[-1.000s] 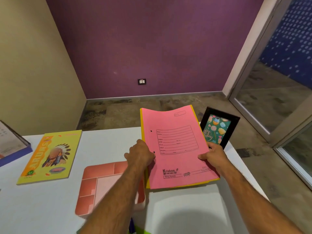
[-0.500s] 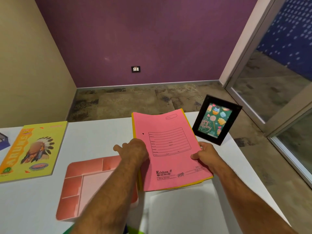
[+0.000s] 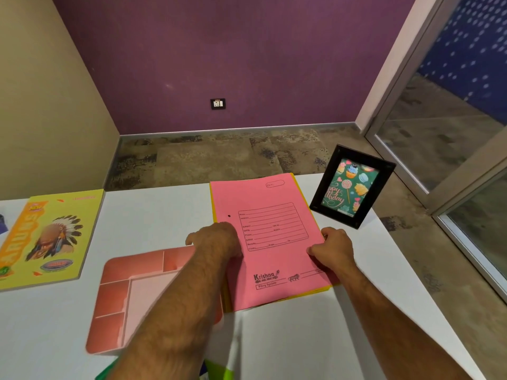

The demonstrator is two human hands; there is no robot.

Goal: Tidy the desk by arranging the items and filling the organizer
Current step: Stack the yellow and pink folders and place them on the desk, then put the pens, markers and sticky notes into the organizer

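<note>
Purple and beige walls meet behind a white desk that carries everything in view. Both forearms reach forward from the bottom edge. The left hand lies knuckles-up on the left edge of a pink file folder, fingers curled over that edge; the fingertips are hidden, so whether it grips cannot be told. The right hand clamps the folder's right edge, thumb on top. A yellow folder shows only as a thin rim beneath the pink one. Just left of the left hand lies a pink compartmented organizer, partly covered by the forearm. Beyond the right hand a black picture frame stands tilted. Far left of the left hand lies a yellow book, cut off by the edge. Green and blue scraps at the bottom edge are too cropped to identify.
</note>
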